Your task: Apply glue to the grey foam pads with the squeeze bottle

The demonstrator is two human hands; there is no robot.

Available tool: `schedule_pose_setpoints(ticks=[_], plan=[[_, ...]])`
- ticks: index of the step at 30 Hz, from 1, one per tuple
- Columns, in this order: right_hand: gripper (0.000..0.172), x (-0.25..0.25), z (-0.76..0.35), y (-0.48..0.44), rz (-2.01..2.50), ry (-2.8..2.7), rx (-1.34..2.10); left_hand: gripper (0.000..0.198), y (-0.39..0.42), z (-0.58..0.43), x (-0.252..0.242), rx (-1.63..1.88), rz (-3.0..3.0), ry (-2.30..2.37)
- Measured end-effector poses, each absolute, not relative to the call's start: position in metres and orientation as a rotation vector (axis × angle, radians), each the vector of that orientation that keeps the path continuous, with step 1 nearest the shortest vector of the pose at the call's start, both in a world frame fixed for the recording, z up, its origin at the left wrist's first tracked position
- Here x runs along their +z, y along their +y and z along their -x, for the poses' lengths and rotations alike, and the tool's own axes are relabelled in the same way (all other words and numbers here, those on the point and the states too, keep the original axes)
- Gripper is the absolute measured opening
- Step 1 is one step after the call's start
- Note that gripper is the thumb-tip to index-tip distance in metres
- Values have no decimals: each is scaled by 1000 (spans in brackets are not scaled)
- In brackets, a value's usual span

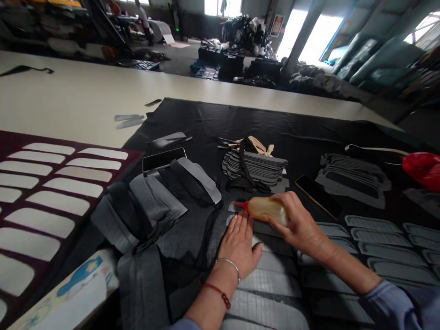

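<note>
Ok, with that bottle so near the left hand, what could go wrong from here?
The bottle's red tip is close to the left hand, so anything squeezed out might land on the fingers.
The left hand rests on gray pieces; if it slides, they could shift.
A phone lies near the right hand and might catch a drip.

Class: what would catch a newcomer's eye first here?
First comes the amber squeeze bottle with a red nozzle, in the right hand near centre. Next come the glossy red bundle at the right edge and the maroon sheet with rows of pale rounded shapes at left.
</note>
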State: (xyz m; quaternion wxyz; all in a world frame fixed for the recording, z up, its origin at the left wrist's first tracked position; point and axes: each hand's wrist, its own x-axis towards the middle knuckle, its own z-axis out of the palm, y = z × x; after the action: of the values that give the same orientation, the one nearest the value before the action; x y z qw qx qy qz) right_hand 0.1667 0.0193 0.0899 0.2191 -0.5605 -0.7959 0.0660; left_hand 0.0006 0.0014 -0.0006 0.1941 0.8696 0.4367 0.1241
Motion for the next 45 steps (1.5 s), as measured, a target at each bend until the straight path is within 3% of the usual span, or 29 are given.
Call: schedule_pose_setpoints(ticks=[45], plan=[[32, 100, -220, -19, 1747, -2132, 164, 60, 1, -1, -5, 393, -2588, 1244]])
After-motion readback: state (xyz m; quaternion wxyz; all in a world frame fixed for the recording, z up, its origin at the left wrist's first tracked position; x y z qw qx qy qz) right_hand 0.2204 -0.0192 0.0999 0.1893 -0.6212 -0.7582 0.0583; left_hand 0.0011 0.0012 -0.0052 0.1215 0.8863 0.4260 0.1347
